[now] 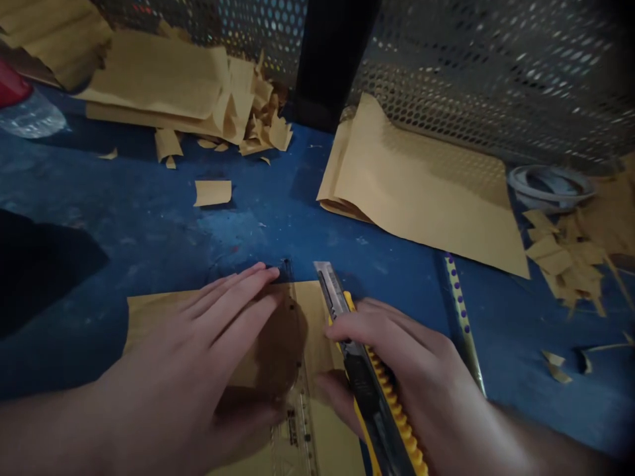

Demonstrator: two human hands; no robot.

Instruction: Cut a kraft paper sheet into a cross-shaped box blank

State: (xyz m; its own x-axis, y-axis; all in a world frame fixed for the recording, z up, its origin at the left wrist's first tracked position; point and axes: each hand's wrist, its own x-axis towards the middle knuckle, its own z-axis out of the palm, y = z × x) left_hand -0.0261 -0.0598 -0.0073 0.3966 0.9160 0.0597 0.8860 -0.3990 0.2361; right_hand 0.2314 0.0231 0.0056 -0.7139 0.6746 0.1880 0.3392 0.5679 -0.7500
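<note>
My left hand [198, 357] lies flat, fingers stretched out, pressing a clear plastic ruler [297, 423] onto a sheet of brown paper [149, 314] on the blue table. My right hand [411, 370] is closed round a yellow and black utility knife [370, 390]. Its extended blade [327, 284] points away from me, just right of the ruler's edge, near the paper's far edge. The ruler's far tip [286, 268] reaches past the paper.
A stack of brown paper sheets [421, 185] lies ahead right, another pile [159, 86] with offcuts at back left. Paper scraps [565, 258], a tape roll [548, 185], a dotted pencil [464, 317], a plastic bottle [30, 112]. Perforated metal wall [496, 66] behind.
</note>
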